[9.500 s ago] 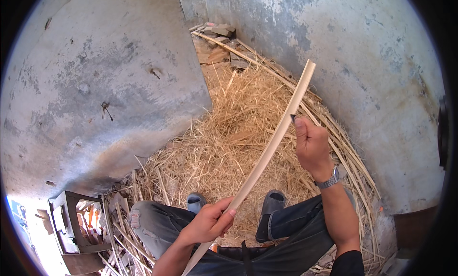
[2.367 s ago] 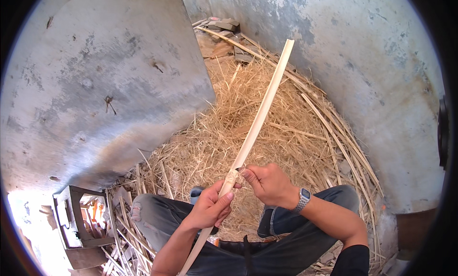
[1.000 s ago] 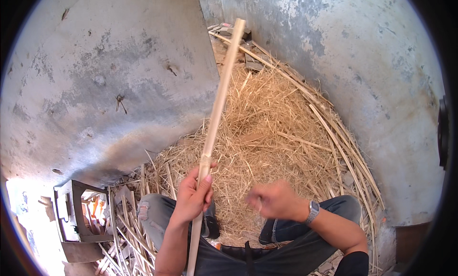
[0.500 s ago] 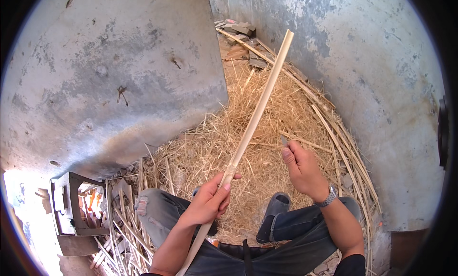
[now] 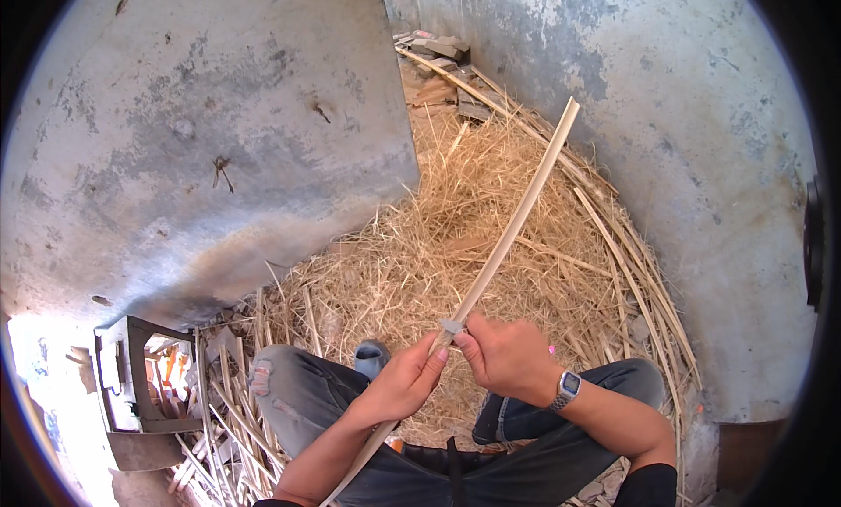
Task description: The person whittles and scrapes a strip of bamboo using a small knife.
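A long pale split bamboo strip (image 5: 517, 222) slants from my lap up to the far right. My left hand (image 5: 401, 386) is closed round its lower part, the thumb lying along it. Close above that grip, my right hand (image 5: 510, 356) is closed on a small knife, its handle hidden in the fist. The knife's short grey blade (image 5: 452, 326) lies across the strip, touching it. Below my left hand the strip's lower end runs down past my left forearm.
Thin shavings (image 5: 438, 209) cover the floor ahead. Long bamboo strips (image 5: 631, 262) lie along the right wall (image 5: 718, 156); more slats (image 5: 232, 402) lie at my left beside a dark frame (image 5: 140, 375). A grey wall (image 5: 219, 113) stands at left, and bricks (image 5: 438, 47) are stacked far off.
My right hand has come left and down, bringing the knife blade onto the strip. The strip's far end has swung right and lower, and my left hand has shifted slightly right.
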